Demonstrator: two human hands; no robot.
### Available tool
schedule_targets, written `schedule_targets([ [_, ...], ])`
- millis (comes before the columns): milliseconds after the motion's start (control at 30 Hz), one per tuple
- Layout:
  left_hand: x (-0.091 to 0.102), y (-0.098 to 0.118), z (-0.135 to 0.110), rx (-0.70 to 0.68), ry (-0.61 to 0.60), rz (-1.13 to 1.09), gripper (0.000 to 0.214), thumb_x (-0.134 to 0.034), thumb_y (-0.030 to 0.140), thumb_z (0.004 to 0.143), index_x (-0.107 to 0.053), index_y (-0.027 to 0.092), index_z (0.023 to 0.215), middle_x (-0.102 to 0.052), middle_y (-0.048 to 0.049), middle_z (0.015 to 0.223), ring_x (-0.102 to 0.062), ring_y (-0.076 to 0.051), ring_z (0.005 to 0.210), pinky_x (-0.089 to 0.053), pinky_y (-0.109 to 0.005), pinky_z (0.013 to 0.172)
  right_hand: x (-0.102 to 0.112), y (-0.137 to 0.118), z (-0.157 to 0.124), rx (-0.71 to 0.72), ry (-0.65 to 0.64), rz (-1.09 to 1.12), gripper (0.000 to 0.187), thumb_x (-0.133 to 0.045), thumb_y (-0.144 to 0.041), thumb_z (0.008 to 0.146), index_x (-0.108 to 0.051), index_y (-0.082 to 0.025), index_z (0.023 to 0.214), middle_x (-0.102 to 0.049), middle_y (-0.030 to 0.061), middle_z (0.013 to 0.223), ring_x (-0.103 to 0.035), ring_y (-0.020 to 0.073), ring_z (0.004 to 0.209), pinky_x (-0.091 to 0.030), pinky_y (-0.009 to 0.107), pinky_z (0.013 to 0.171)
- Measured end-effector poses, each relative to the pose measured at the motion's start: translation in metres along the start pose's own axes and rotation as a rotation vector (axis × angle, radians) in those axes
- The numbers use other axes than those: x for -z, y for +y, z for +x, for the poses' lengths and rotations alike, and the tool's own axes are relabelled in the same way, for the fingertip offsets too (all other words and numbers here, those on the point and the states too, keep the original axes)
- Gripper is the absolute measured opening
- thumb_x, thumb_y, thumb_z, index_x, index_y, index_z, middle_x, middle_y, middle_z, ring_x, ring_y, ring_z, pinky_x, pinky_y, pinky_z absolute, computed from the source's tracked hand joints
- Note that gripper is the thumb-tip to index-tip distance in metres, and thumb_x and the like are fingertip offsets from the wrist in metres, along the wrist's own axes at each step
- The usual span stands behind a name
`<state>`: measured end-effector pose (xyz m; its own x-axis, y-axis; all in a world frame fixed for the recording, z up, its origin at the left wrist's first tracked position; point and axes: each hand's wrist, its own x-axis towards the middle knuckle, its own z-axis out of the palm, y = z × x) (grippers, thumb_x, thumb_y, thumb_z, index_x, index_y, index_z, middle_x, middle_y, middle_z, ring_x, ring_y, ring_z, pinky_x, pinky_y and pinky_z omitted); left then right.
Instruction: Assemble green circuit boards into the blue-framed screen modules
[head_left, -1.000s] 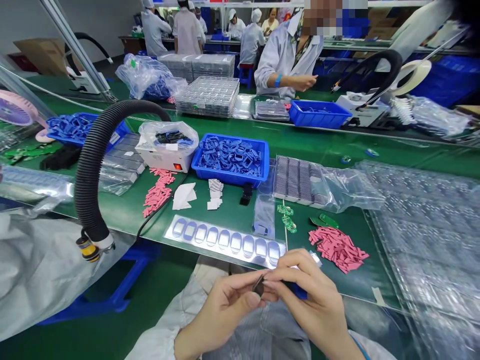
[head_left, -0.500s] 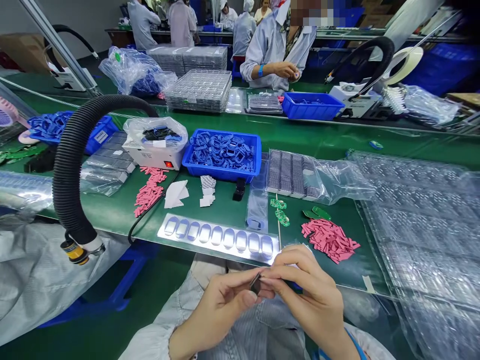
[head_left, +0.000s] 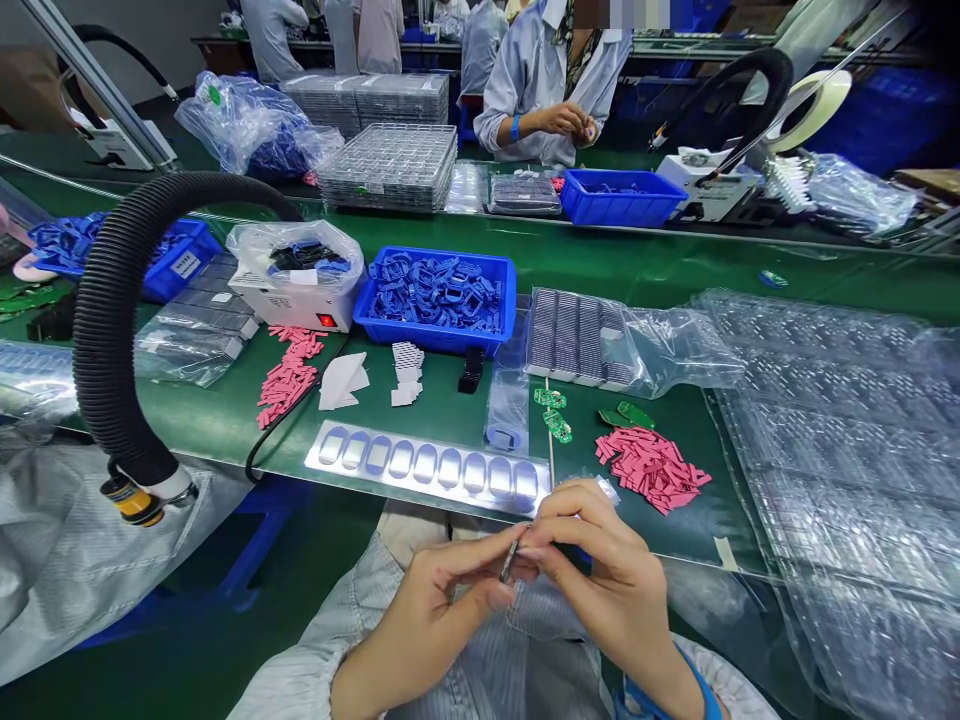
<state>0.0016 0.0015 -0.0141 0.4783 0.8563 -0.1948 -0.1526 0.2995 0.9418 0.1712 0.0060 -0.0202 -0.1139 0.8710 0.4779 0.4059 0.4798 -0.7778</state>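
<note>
- Left hand (head_left: 424, 605): narrow pinch, thumb and forefinger closed on a slim dark metal-edged sliver (head_left: 511, 560), exact kind too small to tell, held over the lap just below the front edge of the green-matted tabletop (head_left: 600, 262).
- Right hand (head_left: 604, 595): fingers curled narrowly, fingertips meeting the same sliver from the other side; a small blue plastic piece (head_left: 585, 558) partly hidden behind them, a scrap of clear plastic (head_left: 602, 489) just beyond.
- Nearest both hands: a long silver foil strip with a row of oval recesses (head_left: 427, 467), lying along the tabletop's front edge.
- Right of the strip: a loose heap of pink rectangular foam pads (head_left: 652, 470), with small green circuit boards (head_left: 553, 412) and two dark green pieces (head_left: 626, 415) just behind.
- Farther back: a blue plastic tray full of blue oval frames (head_left: 435, 300), a small white machine with a red switch (head_left: 292, 305), white paper sheets (head_left: 343, 381), another pile of pink pads (head_left: 289, 375).
- At left: a black corrugated hose (head_left: 109, 300) arching over the tabletop.
- At right: wide clear plastic blister sheets (head_left: 840, 450).
- Across the tabletop: a co-worker in a pale smock and blue wristband (head_left: 544, 110), hands together.
</note>
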Motion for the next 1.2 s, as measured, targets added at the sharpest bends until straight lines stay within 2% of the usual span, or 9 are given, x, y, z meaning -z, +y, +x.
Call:
schedule_targets([
  [300, -0.012, -0.018, 0.009, 0.072, 0.052, -0.185, 0.033, -0.069, 0.040, 0.074, -0.071, 0.030, 0.105, -0.075, -0.0028, 0.084, -0.066, -0.019, 0.091, -0.050, -0.031, 0.089, 0.000, 0.006, -0.022, 0.049, 0.112, -0.130, 0.014, -0.056, -0.006, 0.080, -0.058, -0.019, 0.081, -0.055, 0.0014, 0.074, -0.052, 0.0147, 0.071, -0.044, 0.030, 0.062],
  [467, -0.021, -0.021, 0.010, 0.059, 0.048, -0.335, 0.030, -0.070, 0.036, 0.075, -0.071, 0.031, 0.104, -0.075, -0.0041, 0.097, -0.068, -0.019, 0.092, -0.053, -0.030, 0.084, 0.001, 0.007, -0.025, 0.110, 0.156, -0.291, 0.029, -0.056, -0.008, 0.082, -0.061, -0.019, 0.108, -0.062, 0.0081, 0.098, -0.054, 0.0193, 0.089, -0.048, 0.035, 0.073],
  [600, -0.028, -0.022, 0.011, -0.001, 0.082, -0.391, 0.027, -0.068, 0.035, 0.077, -0.069, 0.027, 0.103, -0.074, -0.0039, 0.094, -0.067, -0.018, 0.093, -0.052, -0.029, 0.083, -0.004, 0.006, -0.030, 0.165, 0.153, -0.421, 0.039, -0.055, -0.004, 0.082, -0.061, -0.021, 0.116, -0.065, 0.0083, 0.108, -0.055, 0.0214, 0.095, -0.049, 0.037, 0.077],
  [833, -0.035, -0.023, 0.012, -0.024, 0.095, -0.421, 0.021, -0.069, 0.030, 0.078, -0.066, 0.023, 0.097, -0.076, 0.0002, 0.084, -0.067, -0.007, 0.078, -0.048, -0.014, 0.073, -0.008, 0.011, -0.048, 0.160, 0.227, -0.451, 0.039, -0.063, -0.005, 0.075, -0.065, -0.025, 0.108, -0.072, 0.0030, 0.097, -0.057, 0.0227, 0.091, -0.049, 0.038, 0.072],
  [933, -0.038, -0.028, 0.014, -0.005, 0.141, -0.450, 0.021, -0.072, 0.030, 0.075, -0.066, 0.023, 0.094, -0.077, -0.0002, 0.086, -0.069, -0.009, 0.081, -0.049, -0.015, 0.076, -0.008, 0.014, -0.056, 0.224, 0.279, -0.464, 0.030, -0.067, -0.006, 0.071, -0.067, -0.023, 0.096, -0.073, 0.0011, 0.083, -0.059, 0.0212, 0.082, -0.047, 0.037, 0.069],
  [1000, -0.036, -0.032, 0.016, 0.015, 0.206, -0.473, 0.024, -0.072, 0.034, 0.073, -0.065, 0.022, 0.093, -0.078, -0.0023, 0.090, -0.071, -0.014, 0.085, -0.051, -0.022, 0.081, -0.006, 0.020, -0.061, 0.169, 0.375, -0.405, 0.024, -0.066, -0.006, 0.072, -0.067, -0.023, 0.089, -0.072, 0.0013, 0.081, -0.060, 0.0212, 0.080, -0.046, 0.038, 0.070],
  [1100, -0.030, -0.035, 0.019, 0.048, 0.340, -0.489, 0.028, -0.072, 0.038, 0.072, -0.064, 0.020, 0.092, -0.078, -0.0054, 0.091, -0.072, -0.019, 0.085, -0.054, -0.027, 0.077, 0.000, 0.042, -0.062, -0.122, 0.537, -0.308, 0.013, -0.062, -0.011, 0.078, -0.065, -0.022, 0.083, -0.069, 0.0053, 0.093, -0.060, 0.0234, 0.088, -0.045, 0.041, 0.075],
  [1167, -0.025, -0.035, 0.020, 0.054, 0.405, -0.473, 0.029, -0.072, 0.039, 0.073, -0.065, 0.019, 0.093, -0.078, -0.0071, 0.089, -0.073, -0.020, 0.083, -0.055, -0.026, 0.074, 0.006, 0.062, -0.061, -0.241, 0.490, -0.414, 0.004, -0.062, -0.019, 0.081, -0.064, -0.020, 0.079, -0.069, 0.0071, 0.093, -0.060, 0.0235, 0.089, -0.045, 0.041, 0.076],
  [1200, -0.023, -0.035, 0.021, 0.054, 0.412, -0.464, 0.030, -0.072, 0.040, 0.072, -0.065, 0.018, 0.093, -0.078, -0.0076, 0.089, -0.073, -0.020, 0.082, -0.055, -0.026, 0.073, 0.009, 0.072, -0.061, -0.259, 0.448, -0.499, 0.007, -0.062, -0.024, 0.081, -0.065, -0.019, 0.077, -0.069, 0.0073, 0.090, -0.060, 0.0235, 0.088, -0.045, 0.041, 0.075],
])
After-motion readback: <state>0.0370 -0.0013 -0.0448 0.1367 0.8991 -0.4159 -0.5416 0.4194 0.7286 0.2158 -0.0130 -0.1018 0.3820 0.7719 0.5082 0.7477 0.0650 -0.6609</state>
